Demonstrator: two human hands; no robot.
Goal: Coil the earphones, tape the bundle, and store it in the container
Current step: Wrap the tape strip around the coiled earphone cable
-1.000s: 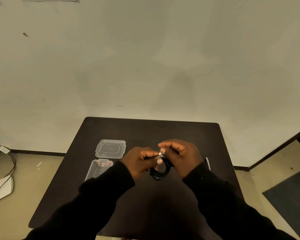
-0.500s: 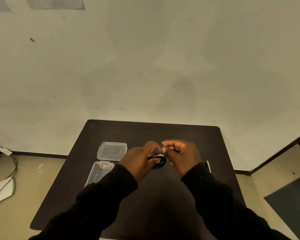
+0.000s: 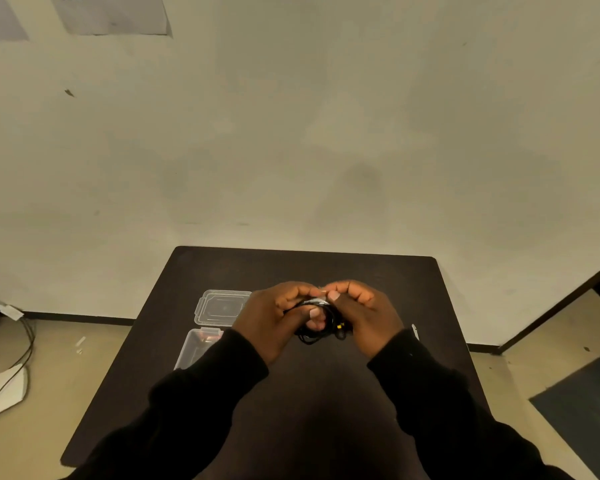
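Note:
Black earphones (image 3: pixel 314 336) are wound into a small coil held above the dark table (image 3: pixel 291 393). My left hand (image 3: pixel 274 320) grips the coil's left side with its thumb across the loop. My right hand (image 3: pixel 364 317) pinches the coil's top, where a pale strip of tape (image 3: pixel 318 300) lies over the cords. A clear container (image 3: pixel 196 348) stands open at the left of the hands, partly hidden by my left sleeve. Its clear lid (image 3: pixel 222 306) lies flat just beyond it.
A thin white object (image 3: pixel 414 331) lies on the table right of my right wrist. Cables (image 3: pixel 25 344) and white paper (image 3: pixel 4 393) are on the floor at the left. A dark mat (image 3: pixel 582 407) lies on the floor at the right.
Both hands have kept the coil between them and shifted slightly away from me. The fingers have turned over the coil's top, and the pale tape strip now shows there.

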